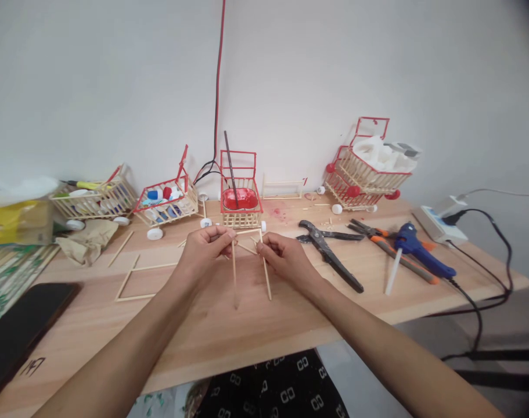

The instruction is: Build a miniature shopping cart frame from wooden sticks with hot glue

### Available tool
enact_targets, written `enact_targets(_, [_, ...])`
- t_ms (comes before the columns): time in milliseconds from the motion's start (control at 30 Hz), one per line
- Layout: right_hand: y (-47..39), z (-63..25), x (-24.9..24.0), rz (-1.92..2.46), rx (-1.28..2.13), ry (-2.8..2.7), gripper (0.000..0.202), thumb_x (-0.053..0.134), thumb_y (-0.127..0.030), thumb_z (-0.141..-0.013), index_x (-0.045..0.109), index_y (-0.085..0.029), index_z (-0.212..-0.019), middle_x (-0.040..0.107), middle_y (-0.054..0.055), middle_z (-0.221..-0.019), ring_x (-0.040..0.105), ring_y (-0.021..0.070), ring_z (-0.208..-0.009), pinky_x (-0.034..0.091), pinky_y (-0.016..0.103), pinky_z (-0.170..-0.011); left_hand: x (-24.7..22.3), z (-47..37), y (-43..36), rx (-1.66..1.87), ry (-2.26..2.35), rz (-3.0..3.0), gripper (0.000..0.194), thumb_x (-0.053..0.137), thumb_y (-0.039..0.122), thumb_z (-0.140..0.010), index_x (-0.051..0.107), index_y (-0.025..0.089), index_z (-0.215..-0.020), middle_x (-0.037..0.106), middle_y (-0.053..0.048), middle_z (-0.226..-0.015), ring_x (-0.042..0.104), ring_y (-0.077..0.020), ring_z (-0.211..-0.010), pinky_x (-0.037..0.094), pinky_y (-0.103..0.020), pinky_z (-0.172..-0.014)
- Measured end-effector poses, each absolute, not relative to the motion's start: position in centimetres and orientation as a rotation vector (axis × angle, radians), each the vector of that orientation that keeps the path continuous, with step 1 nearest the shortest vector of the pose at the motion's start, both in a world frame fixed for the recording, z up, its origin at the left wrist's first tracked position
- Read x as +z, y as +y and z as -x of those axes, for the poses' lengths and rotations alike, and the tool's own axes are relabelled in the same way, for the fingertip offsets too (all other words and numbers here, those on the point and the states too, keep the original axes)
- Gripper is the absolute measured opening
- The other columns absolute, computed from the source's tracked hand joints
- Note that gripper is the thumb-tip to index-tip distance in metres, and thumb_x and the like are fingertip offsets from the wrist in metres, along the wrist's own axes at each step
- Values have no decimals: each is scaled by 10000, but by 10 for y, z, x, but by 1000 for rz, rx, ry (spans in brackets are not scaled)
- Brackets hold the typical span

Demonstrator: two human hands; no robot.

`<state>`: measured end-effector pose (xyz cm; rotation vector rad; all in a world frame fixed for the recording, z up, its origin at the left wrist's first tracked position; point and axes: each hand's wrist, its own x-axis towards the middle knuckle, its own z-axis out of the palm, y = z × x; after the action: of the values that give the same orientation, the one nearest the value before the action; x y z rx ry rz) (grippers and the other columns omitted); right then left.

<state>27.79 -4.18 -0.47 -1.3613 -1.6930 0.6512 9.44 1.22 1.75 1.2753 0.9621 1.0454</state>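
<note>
Between my hands is a three-sided frame of thin wooden sticks (266,278), its two long legs pointing toward me. My left hand (208,247) pinches the frame at its left corner. With thumb and fingers closed, my right hand (281,252) grips the right leg just below the other corner. A similar stick frame (136,298) lies flat on the table, left of my left hand and partly behind the forearm. Beyond my hands stands a small stick cart (241,219) with red trim, holding a red container (240,198) and a dark thin rod (230,168).
More stick carts (166,203) line the wall, one stacked pair (364,174) at right. Black cutters (334,255), orange-handled pliers (403,258), a blue glue gun (425,252) and a power strip (441,223) lie right. A phone (29,331) and crumpled brown paper (87,239) are left.
</note>
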Motion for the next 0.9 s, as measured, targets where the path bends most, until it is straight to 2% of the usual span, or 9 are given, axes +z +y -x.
enact_targets(900, [-42, -278, -4, 1349, 653, -1693, 252, 482, -306, -897, 521, -186, -678, 471, -37, -590, 399, 102, -559, 294, 232, -552, 17, -94, 13, 1044, 967, -1274, 207, 749, 337, -672, 683, 148, -726, 596, 20, -593, 514, -79, -518, 444, -207, -552])
